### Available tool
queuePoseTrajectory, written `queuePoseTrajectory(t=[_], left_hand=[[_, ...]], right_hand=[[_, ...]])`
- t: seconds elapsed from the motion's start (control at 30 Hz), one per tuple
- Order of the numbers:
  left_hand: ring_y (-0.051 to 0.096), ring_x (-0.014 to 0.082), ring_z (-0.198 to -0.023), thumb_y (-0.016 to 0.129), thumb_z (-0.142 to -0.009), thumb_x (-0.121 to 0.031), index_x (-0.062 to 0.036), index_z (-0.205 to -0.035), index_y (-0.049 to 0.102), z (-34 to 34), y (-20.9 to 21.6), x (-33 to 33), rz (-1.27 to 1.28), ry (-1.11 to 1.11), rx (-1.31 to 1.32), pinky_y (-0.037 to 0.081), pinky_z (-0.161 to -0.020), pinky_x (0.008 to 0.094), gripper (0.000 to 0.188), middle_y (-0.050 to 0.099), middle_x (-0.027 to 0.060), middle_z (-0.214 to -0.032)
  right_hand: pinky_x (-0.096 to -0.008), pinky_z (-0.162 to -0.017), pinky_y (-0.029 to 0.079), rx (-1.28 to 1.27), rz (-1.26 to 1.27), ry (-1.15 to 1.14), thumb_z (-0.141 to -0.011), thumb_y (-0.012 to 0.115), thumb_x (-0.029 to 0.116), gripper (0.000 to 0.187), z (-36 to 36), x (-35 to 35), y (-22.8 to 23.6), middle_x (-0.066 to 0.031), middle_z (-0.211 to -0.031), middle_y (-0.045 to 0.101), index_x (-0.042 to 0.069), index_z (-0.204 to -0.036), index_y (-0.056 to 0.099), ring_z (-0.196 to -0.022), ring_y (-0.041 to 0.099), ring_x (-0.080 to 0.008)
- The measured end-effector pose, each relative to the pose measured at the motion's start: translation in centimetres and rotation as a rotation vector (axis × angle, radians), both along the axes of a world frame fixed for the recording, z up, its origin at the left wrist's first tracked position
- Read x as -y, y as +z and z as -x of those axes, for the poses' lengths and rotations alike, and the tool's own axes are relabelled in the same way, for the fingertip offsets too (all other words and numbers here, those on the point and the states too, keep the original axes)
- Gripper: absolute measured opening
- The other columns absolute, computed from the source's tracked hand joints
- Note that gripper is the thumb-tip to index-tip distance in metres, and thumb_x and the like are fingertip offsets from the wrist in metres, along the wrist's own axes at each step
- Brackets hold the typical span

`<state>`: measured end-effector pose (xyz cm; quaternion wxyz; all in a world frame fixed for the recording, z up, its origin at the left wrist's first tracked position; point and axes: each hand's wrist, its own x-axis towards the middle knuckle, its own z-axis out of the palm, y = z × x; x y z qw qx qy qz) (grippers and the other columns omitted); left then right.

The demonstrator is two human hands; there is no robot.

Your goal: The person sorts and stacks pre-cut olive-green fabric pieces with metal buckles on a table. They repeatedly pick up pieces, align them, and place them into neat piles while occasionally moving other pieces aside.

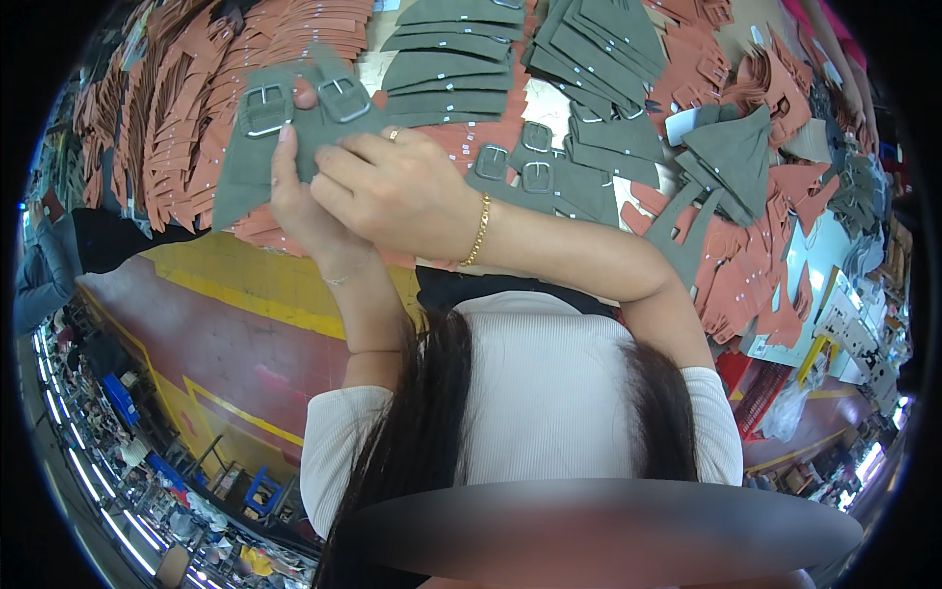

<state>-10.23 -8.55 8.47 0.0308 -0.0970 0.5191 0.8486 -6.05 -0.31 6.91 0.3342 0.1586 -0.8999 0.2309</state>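
Note:
A grey-green cut piece (253, 157) with two silver-buckled straps, which looks like a sandal upper, is held up at the left over the table. My left hand (309, 211) grips it, the thumb lying on the front beside one buckle (263, 108) and a fingertip showing between the straps. Beside the second buckle (345, 100), my right hand (402, 191) is closed, its fingers bunched over the piece's right side. What its fingertips pinch, if anything, is hidden.
Rows of orange-brown cut pieces (182, 128) cover the table's left. Stacks of green pieces (451, 74) fan out at the back middle. More buckled green pieces (535, 177) lie right of my hands. Another person's arm (844, 74) shows at the far right.

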Motion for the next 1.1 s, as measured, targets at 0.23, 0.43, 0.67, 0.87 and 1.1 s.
queuePoseTrajectory(t=[0.23, 0.43, 0.67, 0.87, 1.1], left_hand=[[0.057, 0.0332, -0.117, 0.046, -0.095, -0.017, 0.0028, -0.131, 0.049, 5.4, -1.8, 5.0, -0.383, -0.052, -0.108, 0.045, -0.103, 0.0507, 0.041, 0.061, 0.0191, -0.119], [0.052, 0.0364, -0.124, 0.048, -0.090, -0.012, 0.0036, -0.135, 0.046, 7.1, -2.0, 7.5, -0.347, 0.100, -0.119, 0.040, -0.108, 0.0571, 0.047, 0.059, 0.0220, -0.124], [0.054, 0.0354, -0.120, 0.052, -0.086, -0.018, -0.0025, -0.133, 0.050, 7.3, -2.9, 8.2, -0.396, 0.056, -0.142, 0.040, -0.108, 0.0577, 0.049, 0.059, 0.0197, -0.119], [0.056, 0.0360, -0.111, 0.054, -0.085, -0.023, 0.0013, -0.124, 0.053, 7.3, -3.2, 8.6, -0.779, -0.271, -0.184, 0.043, -0.101, 0.0565, 0.046, 0.059, 0.0178, -0.109], [0.053, 0.0371, -0.121, 0.052, -0.087, -0.015, 0.0040, -0.129, 0.050, 7.2, -2.8, 8.1, -0.548, -0.121, -0.175, 0.040, -0.108, 0.0535, 0.047, 0.060, 0.0197, -0.116]], right_hand=[[-0.0372, -0.087, 0.051, 0.105, 0.112, 0.093, -0.084, 0.070, 0.022, 0.015, 0.3, -1.9, -3.4, -0.0051, -0.109, 0.068, 0.009, -0.089, 0.065, -0.102, 0.066, -0.0215], [-0.0376, -0.085, 0.050, 0.212, -0.111, -0.138, -0.085, 0.069, 0.019, 0.012, 1.1, -9.3, -7.1, -0.0040, -0.106, 0.070, 0.008, -0.089, 0.069, -0.100, 0.065, -0.0238], [-0.0383, -0.083, 0.051, 0.285, -0.121, -0.365, -0.085, 0.069, 0.018, 0.012, 1.9, -15.9, -8.5, -0.0029, -0.104, 0.070, 0.008, -0.090, 0.071, -0.096, 0.064, -0.0261], [-0.0435, -0.088, 0.049, 0.231, -0.119, -0.362, -0.083, 0.071, 0.020, 0.011, 2.4, -15.5, -9.4, -0.0007, -0.116, 0.066, 0.012, -0.090, 0.072, -0.107, 0.060, -0.0243], [-0.0395, -0.089, 0.047, 0.090, -0.236, -0.314, -0.079, 0.075, 0.019, 0.016, 3.4, -14.1, -10.8, -0.0005, -0.128, 0.062, 0.013, -0.094, 0.071, -0.107, 0.059, -0.0234]])
